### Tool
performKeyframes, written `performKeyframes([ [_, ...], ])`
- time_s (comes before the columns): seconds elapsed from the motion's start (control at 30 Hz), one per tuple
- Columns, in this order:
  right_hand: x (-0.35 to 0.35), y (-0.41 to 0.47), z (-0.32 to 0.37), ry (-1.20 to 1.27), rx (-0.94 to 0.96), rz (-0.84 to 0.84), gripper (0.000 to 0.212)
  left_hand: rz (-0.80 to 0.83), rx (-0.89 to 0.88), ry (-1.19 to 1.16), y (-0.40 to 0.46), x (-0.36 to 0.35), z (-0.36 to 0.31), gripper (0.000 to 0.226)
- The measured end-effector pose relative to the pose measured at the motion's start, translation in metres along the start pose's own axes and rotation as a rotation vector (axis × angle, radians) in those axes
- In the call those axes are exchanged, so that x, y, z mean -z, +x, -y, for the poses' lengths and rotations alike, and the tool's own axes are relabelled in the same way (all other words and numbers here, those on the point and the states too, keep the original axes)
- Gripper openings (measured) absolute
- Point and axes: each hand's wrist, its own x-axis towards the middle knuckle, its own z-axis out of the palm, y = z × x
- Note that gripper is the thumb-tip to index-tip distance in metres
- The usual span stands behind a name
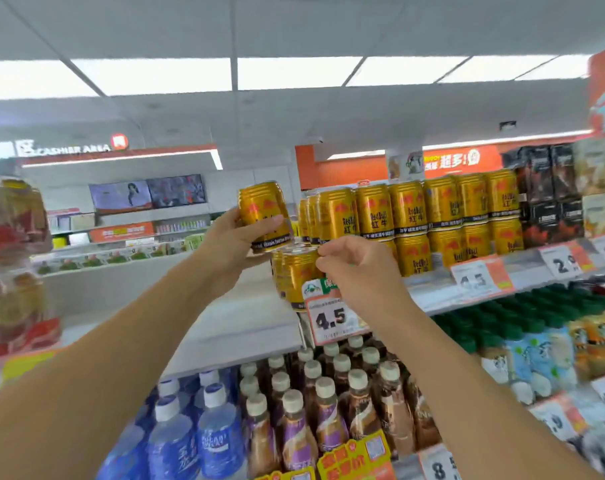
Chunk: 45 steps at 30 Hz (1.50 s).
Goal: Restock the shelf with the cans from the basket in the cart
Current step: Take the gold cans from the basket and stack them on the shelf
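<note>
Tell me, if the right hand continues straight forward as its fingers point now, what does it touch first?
Probably the lower gold can at the shelf's left end: the right hand has its fingers curled at that can's top rim, though whether they already touch it is unclear.

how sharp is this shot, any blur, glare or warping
Head view: fairly soft overall; the left-edge goods smear with blur, ceiling light panels blow out white, wide-angle bending curves the shelf edge; the gold can in the left hand and the 4.5 price tag stay readable.
</note>
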Motion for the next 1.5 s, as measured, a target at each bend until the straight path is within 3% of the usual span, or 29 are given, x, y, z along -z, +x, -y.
performKeyframes([
  [0.17, 0.001, 0.007, -0.015, -0.008, 0.025, -0.046, 0.012, -0.02, -0.053, 0.085, 0.053, 0.005, 0.008, 0.07],
  [0.3, 0.006, 0.004, -0.035, -0.029, 0.018, -0.062, 0.009, -0.036, 0.008, 0.162, 0.087, -0.002, 0.034, 0.086],
  [0.83, 0.006, 0.008, -0.047, -0.028, 0.023, -0.062, 0.009, -0.182, 0.06, 0.137, 0.14, -0.001, 0.055, 0.072],
  [1.07, -0.002, 0.009, -0.042, -0.051, 0.037, -0.078, 0.008, -0.172, 0.104, 0.173, 0.149, 0.012, 0.07, 0.079],
  [1.23, -0.007, 0.011, -0.032, -0.051, 0.063, -0.091, 0.007, -0.132, 0.14, 0.166, 0.147, 0.008, 0.073, 0.072],
  [1.5, -0.005, 0.004, -0.028, -0.04, 0.078, -0.111, 0.01, -0.024, 0.229, 0.217, 0.146, -0.002, 0.071, 0.09],
])
